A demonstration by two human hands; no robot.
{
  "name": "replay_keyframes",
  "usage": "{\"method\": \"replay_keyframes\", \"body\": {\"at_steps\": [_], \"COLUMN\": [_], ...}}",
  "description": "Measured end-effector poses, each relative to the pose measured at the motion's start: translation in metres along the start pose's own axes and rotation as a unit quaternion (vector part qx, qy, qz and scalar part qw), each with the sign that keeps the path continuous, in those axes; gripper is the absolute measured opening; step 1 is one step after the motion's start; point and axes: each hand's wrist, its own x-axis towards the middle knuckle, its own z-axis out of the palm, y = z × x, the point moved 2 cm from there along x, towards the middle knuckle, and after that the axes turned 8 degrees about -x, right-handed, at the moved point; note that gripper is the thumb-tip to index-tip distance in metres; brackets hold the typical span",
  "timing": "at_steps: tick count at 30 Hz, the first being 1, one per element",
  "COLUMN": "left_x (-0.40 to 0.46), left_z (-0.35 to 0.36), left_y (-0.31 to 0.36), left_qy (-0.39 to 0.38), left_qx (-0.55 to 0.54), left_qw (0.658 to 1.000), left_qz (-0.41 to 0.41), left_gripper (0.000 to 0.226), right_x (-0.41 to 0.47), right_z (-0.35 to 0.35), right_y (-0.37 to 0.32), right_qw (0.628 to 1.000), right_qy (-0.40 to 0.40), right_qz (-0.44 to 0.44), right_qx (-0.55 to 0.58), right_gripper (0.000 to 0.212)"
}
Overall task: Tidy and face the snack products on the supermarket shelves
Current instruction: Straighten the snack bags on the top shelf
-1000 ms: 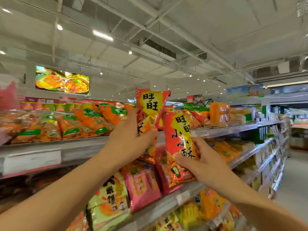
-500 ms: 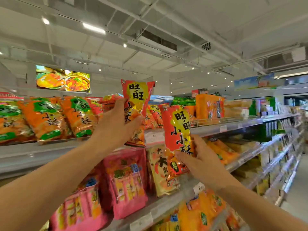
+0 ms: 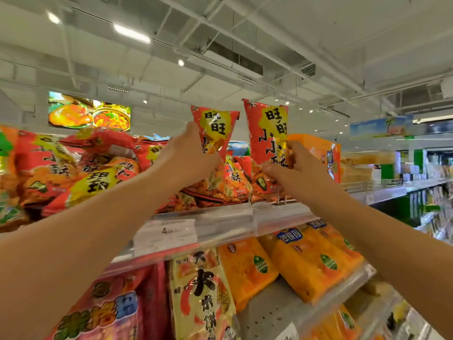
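Left hand [image 3: 188,155] grips a red snack bag [image 3: 214,128] near its middle, fingers curled round it; bag upright, above the top shelf [image 3: 220,222]. Right hand [image 3: 294,168] pinches a second red bag [image 3: 266,138] at its lower half, also upright, just beside the first, the two apart by a narrow gap. Both bags stand over a heap of like red bags [image 3: 81,168] lying disordered on the top shelf. An orange pack [image 3: 321,153] stands right of the right hand. Lower shelf carries orange packs [image 3: 306,261], a yellow bag [image 3: 201,290] and a pink bag [image 3: 110,307].
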Motion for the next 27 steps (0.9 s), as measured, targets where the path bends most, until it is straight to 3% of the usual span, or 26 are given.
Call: {"method": "replay_keyframes", "body": {"at_steps": [7,15,17,19,21,24,27], "left_x": [0.011,0.002,-0.004,-0.013,-0.025,-0.037,-0.036], "left_z": [0.050,0.078,0.077,0.071,0.065,0.064,0.071], "left_y": [0.009,0.021,0.021,0.022,0.024,0.029,0.030], "left_qy": [0.016,0.040,0.028,0.003,-0.037,-0.074,-0.059], "left_qx": [0.100,0.207,0.203,0.191,0.189,0.213,0.209], "left_qw": [0.993,0.971,0.970,0.968,0.966,0.961,0.963], "left_qz": [-0.061,-0.111,-0.131,-0.161,-0.171,-0.161,-0.159], "left_gripper": [0.069,0.076,0.085,0.095,0.098,0.093,0.090], "right_x": [0.061,0.088,0.087,0.087,0.088,0.084,0.078], "right_z": [0.029,0.064,0.067,0.066,0.067,0.071,0.078], "right_y": [0.050,0.074,0.078,0.081,0.083,0.076,0.072], "right_qw": [0.998,0.984,0.980,0.973,0.965,0.957,0.963], "right_qy": [-0.040,-0.128,-0.158,-0.189,-0.209,-0.241,-0.192], "right_qz": [-0.034,-0.110,-0.121,-0.129,-0.145,-0.158,-0.187], "right_qx": [0.037,0.050,0.025,-0.029,-0.068,-0.032,-0.002], "right_gripper": [0.046,0.029,0.040,0.074,0.092,0.083,0.074]}}
